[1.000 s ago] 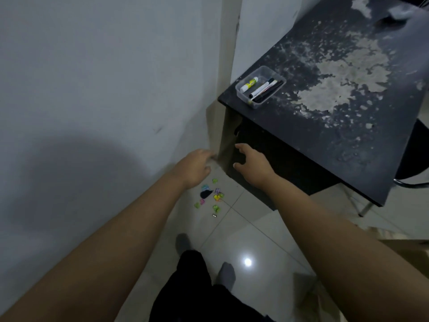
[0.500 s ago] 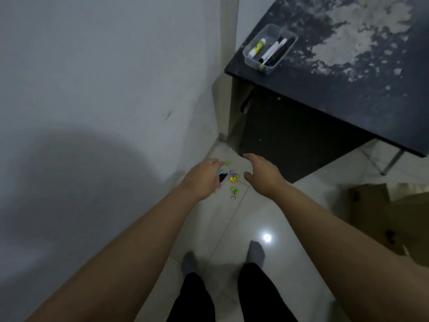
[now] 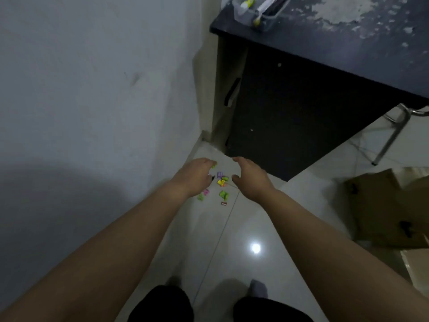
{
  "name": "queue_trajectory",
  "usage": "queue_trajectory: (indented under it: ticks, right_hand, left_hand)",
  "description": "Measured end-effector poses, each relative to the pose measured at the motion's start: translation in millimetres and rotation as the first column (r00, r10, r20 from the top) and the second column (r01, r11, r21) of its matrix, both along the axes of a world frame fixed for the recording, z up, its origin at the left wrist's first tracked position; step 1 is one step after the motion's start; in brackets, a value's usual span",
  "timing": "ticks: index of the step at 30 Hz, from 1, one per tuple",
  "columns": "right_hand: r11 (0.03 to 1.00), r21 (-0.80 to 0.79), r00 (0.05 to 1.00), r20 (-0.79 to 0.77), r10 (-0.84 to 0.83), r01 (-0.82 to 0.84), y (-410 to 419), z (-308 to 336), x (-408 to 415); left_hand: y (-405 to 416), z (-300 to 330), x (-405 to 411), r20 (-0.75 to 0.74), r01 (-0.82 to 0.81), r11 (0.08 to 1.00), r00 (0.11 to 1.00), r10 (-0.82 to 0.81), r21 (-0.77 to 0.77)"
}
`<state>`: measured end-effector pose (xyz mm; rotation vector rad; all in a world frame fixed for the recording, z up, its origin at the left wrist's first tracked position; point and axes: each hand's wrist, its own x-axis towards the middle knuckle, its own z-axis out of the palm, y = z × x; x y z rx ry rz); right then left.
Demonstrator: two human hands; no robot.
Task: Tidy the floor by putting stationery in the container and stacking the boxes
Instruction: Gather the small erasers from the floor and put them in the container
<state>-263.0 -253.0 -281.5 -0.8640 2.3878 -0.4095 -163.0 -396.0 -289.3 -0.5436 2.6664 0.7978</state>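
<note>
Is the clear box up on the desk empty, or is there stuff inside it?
Not empty. The clear box on the desk holds markers.

Dim, slightly soft wide-angle view; lamp glare on glossy floor, perhaps overhead; broad wall shadow.

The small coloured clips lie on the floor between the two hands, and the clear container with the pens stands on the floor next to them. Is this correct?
Not quite. The head view shows the clear container with the pens standing on the dark desk, not on the floor. The coloured clips do lie on the floor between the left hand and right hand.
</note>
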Motion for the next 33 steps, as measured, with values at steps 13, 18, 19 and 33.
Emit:
queue_trajectory:
  ticks: [13,18,19,33]
  right_hand:
    - [0.998,0.006,0.998,-0.026,0.065,-0.065,2.7,-300.5,-21.6]
    - [1.0,-0.028,0.999,-0.036,0.008,-0.009,-13.0,-384.2,-33.3]
    - [0.999,-0.04,0.999,-0.039,-0.014,0.013,-14.3,-397.1,-35.3]
    - [0.959,-0.102,0.964,0.017,-0.264,0.264,-17.6,-495.1,-45.2]
  left_hand:
    - [-4.8,-290.2,-8.9,-0.044,-0.07,0.998,0.997,0.07,0.004]
    - [-15.4,-371.5,-20.3,-0.075,-0.118,0.993,0.99,0.116,-0.017]
    - [-16.6,-383.6,-22.5,-0.079,-0.124,0.992,0.989,0.122,-0.021]
    - [-26.7,-484.0,-35.3,-0.09,-0.144,0.989,0.986,0.14,-0.038]
